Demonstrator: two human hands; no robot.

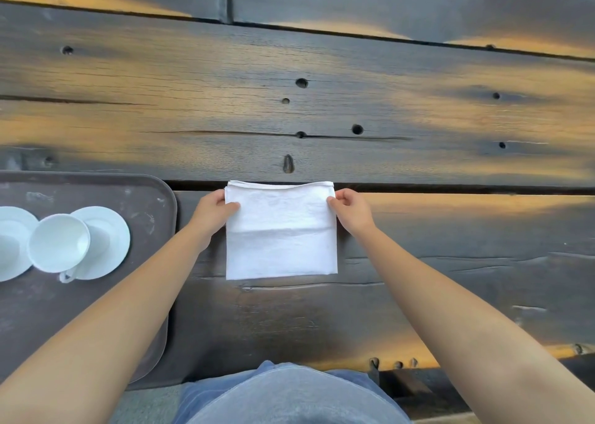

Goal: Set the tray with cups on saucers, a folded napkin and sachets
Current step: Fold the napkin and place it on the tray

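A white napkin (pixel 281 240), folded into a rough square, lies flat on the dark wooden table in the middle of the view. My left hand (pixel 214 209) pinches its upper left edge and my right hand (pixel 349 209) pinches its upper right edge. To the left sits a dark brown tray (pixel 146 198). On it a white cup (pixel 59 243) stands on a white saucer (pixel 111 230), handle toward me. A second white saucer (pixel 13 240) is cut off by the left edge of the view. No sachets are in view.
The wooden table (pixel 322 111) of dark planks with knot holes and gaps stretches behind and to the right of the napkin. Its near edge (pixel 450 357) runs in front of my body. My forearms cross the tray's near right corner and the table's front.
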